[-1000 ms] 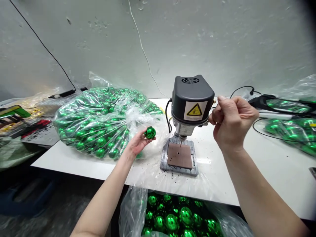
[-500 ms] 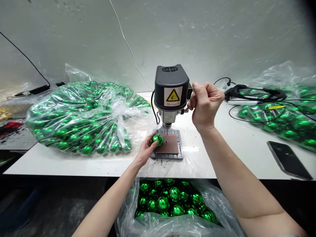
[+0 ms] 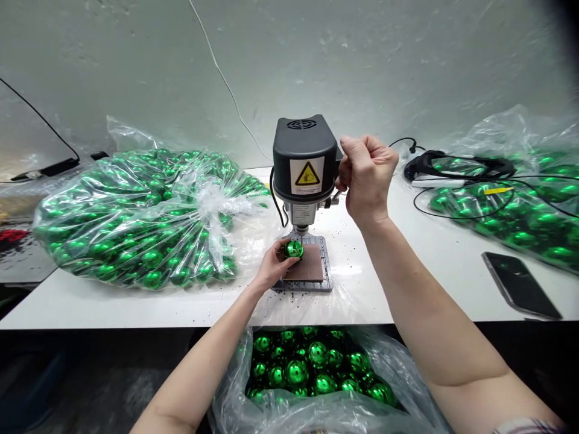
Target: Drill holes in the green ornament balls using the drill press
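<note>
A small bench drill press (image 3: pixel 305 158) with a black motor housing stands on the white table (image 3: pixel 407 283). My left hand (image 3: pixel 271 265) grips a shiny green ball (image 3: pixel 294 248) and holds it on the drill's brown base plate (image 3: pixel 312 271), directly under the drill bit. My right hand (image 3: pixel 366 175) is closed in a fist around the drill's feed lever at the machine's right side; the lever itself is mostly hidden by the fingers.
A large clear bag of green balls (image 3: pixel 136 217) lies left of the drill. Another bag of balls (image 3: pixel 511 205) with black cables lies at the right. A dark phone (image 3: pixel 520 283) rests near the table's front right. An open bag of green balls (image 3: pixel 312 374) sits below the table edge.
My left hand carried the green ball from beside the left bag onto the base plate, then slid it right under the drill bit. My right hand stayed on the lever.
</note>
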`<state>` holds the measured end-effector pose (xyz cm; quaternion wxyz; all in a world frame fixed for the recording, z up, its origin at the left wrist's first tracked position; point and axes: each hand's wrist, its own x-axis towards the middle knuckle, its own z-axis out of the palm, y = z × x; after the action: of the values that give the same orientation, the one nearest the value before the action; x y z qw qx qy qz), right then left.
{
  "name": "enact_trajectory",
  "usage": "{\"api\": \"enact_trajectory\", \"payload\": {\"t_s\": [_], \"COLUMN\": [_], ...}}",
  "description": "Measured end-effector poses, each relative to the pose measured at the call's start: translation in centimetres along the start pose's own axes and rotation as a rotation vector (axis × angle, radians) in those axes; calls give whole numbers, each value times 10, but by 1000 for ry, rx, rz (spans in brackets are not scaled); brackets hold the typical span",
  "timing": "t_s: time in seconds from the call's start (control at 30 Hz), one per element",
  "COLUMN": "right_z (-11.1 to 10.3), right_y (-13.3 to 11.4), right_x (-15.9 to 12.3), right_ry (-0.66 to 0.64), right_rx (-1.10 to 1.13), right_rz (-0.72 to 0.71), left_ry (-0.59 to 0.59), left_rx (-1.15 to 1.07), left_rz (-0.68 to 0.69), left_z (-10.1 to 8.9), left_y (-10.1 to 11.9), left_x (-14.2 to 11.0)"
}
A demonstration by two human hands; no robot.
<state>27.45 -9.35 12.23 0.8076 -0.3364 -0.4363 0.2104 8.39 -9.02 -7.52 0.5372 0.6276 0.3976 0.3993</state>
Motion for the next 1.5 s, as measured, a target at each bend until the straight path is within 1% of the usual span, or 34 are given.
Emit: {"api": "enact_trajectory", "payload": {"t_s": [0.13, 0.27, 0.33, 0.53, 0.67, 0.83, 0.93, 1.03, 1.13, 1.37, 1.5], "right_z": [-1, -1, -2, -2, -2, -1, -1, -1, -2, -2, -2], "right_y": [0, 0, 0, -2, -2, -2, -2, -2, -1, 0, -2], "right_x": [-1, -1, -1, -1, -2, -2, -2, -2, -2, -3, -4], "right_ry": [-15, -21, -27, -28, -18, -16, 7, 14, -7, -6, -10], "right_rx": [-40, -81, -93, -102, -87, -85, -61, -43, -51, -69, -67], "right_rz": [-14, -19, -21, -24, -25, -30, -8, -2, 1, -30, -34], "left_ry": [14, -3, -16, -32, -53, -55, -36, -45, -64, -123, -121], "left_rx": [63, 157, 155, 114, 143, 177, 134, 23, -45, -57, -40], "left_rz": [76, 162, 164, 105, 125, 195, 147, 68, 49, 27, 25], "left_z": [4, 7, 7, 3, 2, 6, 6, 1, -3, -6, -4], "left_y": [2, 8, 10, 13, 16, 15, 8, 0, -5, -1, 1], "left_x": [3, 1, -1, -3, -3, -2, 0, 3, 6, 3, -1]}}
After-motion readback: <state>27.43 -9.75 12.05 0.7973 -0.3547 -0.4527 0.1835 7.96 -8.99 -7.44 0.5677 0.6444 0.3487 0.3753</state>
